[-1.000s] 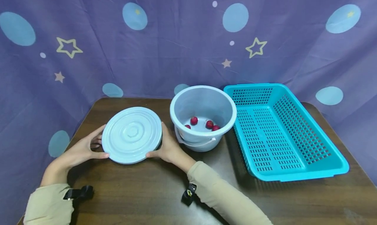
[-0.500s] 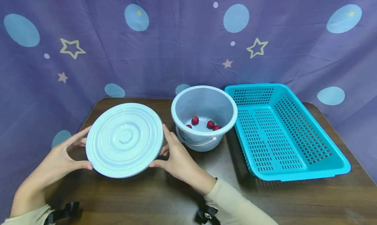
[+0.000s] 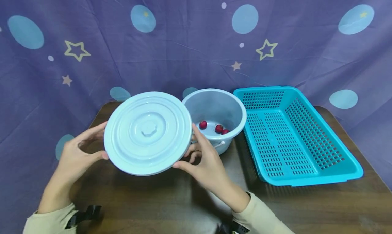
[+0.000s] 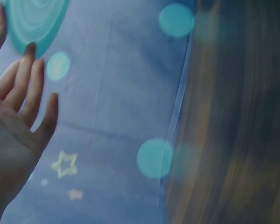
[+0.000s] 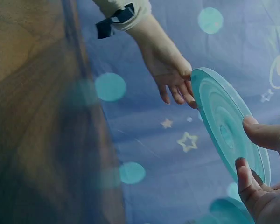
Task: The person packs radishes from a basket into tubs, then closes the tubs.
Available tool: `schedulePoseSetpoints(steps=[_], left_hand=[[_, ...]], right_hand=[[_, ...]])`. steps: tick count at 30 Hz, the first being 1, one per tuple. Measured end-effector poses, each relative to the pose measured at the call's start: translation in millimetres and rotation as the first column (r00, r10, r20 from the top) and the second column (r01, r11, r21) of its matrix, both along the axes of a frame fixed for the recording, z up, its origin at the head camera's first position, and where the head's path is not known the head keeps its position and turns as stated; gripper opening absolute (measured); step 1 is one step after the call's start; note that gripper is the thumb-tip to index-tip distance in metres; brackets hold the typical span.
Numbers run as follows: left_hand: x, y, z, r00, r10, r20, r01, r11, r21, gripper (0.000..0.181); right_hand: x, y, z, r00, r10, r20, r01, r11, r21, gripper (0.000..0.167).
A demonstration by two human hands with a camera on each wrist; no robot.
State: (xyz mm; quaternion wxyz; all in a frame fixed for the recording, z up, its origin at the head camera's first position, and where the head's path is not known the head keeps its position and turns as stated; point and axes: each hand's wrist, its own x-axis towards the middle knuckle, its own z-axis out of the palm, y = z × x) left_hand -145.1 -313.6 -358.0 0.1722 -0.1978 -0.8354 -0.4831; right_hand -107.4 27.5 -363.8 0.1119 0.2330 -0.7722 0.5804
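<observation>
Both hands hold a round pale-blue lid (image 3: 148,135) by opposite edges, raised off the table and tilted so its ringed face shows in the head view. My left hand (image 3: 73,159) grips the left edge between thumb and fingers. At the right edge, my right hand (image 3: 209,162) pinches it, thumb in front and fingers behind. In the right wrist view the lid (image 5: 224,121) spans the gap between both hands. Just right of it stands a pale-blue bucket (image 3: 211,99), uncovered, its left rim partly hidden by the lid. Small red round things (image 3: 218,128) lie on the bucket's bottom.
A turquoise perforated basket (image 3: 275,142) sits on the right of the brown wooden table (image 3: 147,203), close beside the bucket. Behind the table hangs a purple curtain (image 3: 190,57) with stars and blue spots. A white bucket handle (image 3: 219,144) hangs at the bucket's front.
The lid first came up and closer to me, then both hands carried it right and farther back. It now covers part of the bucket's rim from view. Bucket and basket stay put.
</observation>
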Motion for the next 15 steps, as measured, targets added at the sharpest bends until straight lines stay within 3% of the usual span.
schedulePoseSetpoints(steps=[4, 8, 15], left_hand=[[-8.9, 25.7, 1.0, 0.997, -0.064, -0.050, 0.068, 0.992, 0.101, 0.073], [-18.5, 50.2, 1.6, 0.982, -0.176, -0.065, 0.185, 0.963, 0.198, 0.071], [-35.0, 92.5, -3.9, 0.953, -0.290, -0.083, 0.302, 0.921, 0.244, 0.073]], right_hand=[[3.2, 20, 6.5, 0.995, -0.072, -0.062, 0.074, 0.997, 0.027, 0.104], [3.2, 41, 12.4, 0.991, -0.122, -0.064, 0.124, 0.992, 0.034, 0.104], [-0.9, 74, 14.3, 0.980, -0.195, -0.050, 0.194, 0.981, -0.016, 0.101]])
